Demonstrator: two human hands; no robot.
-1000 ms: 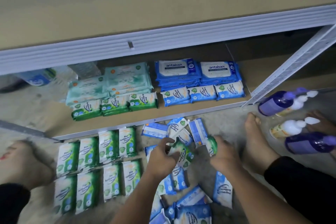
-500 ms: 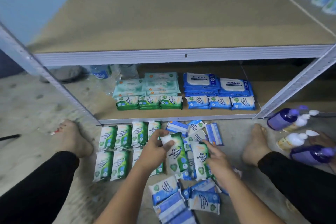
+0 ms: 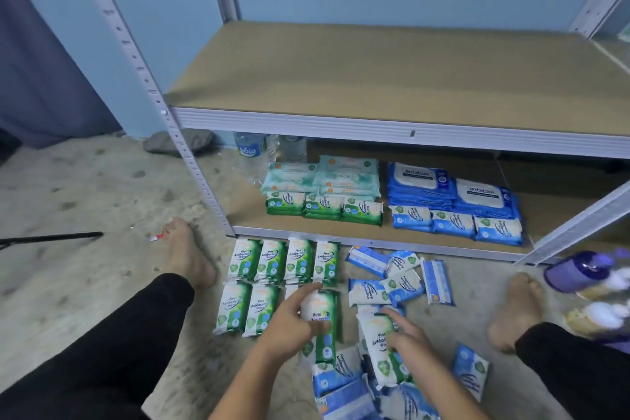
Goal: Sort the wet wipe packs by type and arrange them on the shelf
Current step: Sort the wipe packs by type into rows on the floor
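**Head view.** Your left hand [image 3: 289,331], in the lower centre of the frame, curls fingers and thumb round a green pack [image 3: 329,344]. The pack is held upright at the right end of the nearer of two floor rows of green packs [image 3: 283,261]; whether it touches the floor cannot be told. Your right hand [image 3: 414,343], just to the right, grips a second green pack [image 3: 376,356], with fingers over its upper end and thumb across its face. That pack tilts above a heap of blue packs [image 3: 347,392] at the bottom edge. Loose blue packs [image 3: 392,278] lie scattered on the floor right of the green rows, in front of the shelf [image 3: 375,129]. On its lower board, at mid-frame, the stock lies in two groups. On the left is a front row of small green shelf packs [image 3: 324,206] with pale teal packs [image 3: 320,174] stacked behind. On the right is a front row of small blue shelf packs [image 3: 456,223] with large "antabax" packs [image 3: 450,191] behind. A water bottle [image 3: 254,153] stands left of and behind the teal packs. Blurred purple bottles [image 3: 579,271] lie at the right edge. Your left foot [image 3: 191,249] and right foot [image 3: 518,310] rest on the floor on either side of the packs.
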